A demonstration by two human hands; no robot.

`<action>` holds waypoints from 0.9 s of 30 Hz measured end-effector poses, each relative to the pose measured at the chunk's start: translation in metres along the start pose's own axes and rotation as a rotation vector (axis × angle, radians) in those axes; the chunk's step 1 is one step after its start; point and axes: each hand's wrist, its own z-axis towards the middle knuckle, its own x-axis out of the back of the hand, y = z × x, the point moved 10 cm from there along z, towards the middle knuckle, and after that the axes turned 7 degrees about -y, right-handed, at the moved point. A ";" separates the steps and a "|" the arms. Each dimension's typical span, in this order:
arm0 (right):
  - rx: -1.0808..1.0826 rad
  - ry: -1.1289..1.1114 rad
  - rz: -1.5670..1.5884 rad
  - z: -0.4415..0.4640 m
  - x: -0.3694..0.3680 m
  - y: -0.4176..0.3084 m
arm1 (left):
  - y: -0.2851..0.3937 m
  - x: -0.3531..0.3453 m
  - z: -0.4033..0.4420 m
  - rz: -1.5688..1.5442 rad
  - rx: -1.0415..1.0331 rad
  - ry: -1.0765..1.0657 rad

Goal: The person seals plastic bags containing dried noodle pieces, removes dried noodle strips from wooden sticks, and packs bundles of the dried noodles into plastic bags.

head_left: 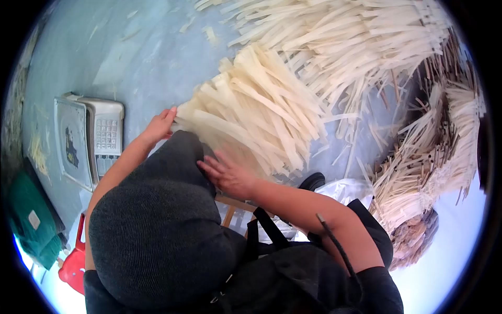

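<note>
A sheaf of pale, flat ribbon-like strips (251,110), resembling dried noodles, lies fanned out in front of my bent knee. With fingertips pinched together, my left hand (161,125) grips the sheaf's left edge. My right hand (226,175) is open, its fingers spread and slightly blurred, beside the dark-clothed knee (183,149) and just below the sheaf. Whether its fingertips touch the cloth I cannot tell. Beyond the sheaf spreads a larger heap of similar strips (340,42).
A grey scale with a keypad (107,133) stands on the floor (151,57) at the left. Lower left are a green bag (31,220) and a red plastic stool (76,267). More strips and thin brown sticks (413,178) are piled at right, near clear plastic (345,191).
</note>
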 end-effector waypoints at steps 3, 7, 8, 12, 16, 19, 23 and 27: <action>0.061 -0.289 -0.141 -0.003 -0.035 0.013 | 0.005 0.005 0.013 0.030 -0.087 0.043; -0.025 -0.388 -0.127 -0.018 -0.040 0.040 | 0.035 -0.003 0.029 0.041 -0.217 0.041; -0.030 -0.390 -0.132 -0.022 -0.041 0.045 | 0.039 -0.012 0.038 0.124 -0.243 -0.028; -0.087 -0.375 -0.115 -0.045 -0.041 0.066 | 0.039 -0.042 0.038 0.198 -0.106 -0.153; 0.047 -0.254 0.169 -0.049 0.006 0.047 | 0.032 -0.039 0.026 0.145 -0.065 -0.146; 0.138 0.046 0.319 -0.053 0.061 0.036 | 0.014 -0.016 0.033 0.007 -0.197 -0.073; -0.014 0.259 0.353 -0.088 0.149 0.088 | 0.033 0.002 -0.007 0.151 -0.166 0.024; -0.297 0.296 0.077 -0.179 0.216 0.146 | 0.073 0.015 -0.044 0.183 -0.289 0.074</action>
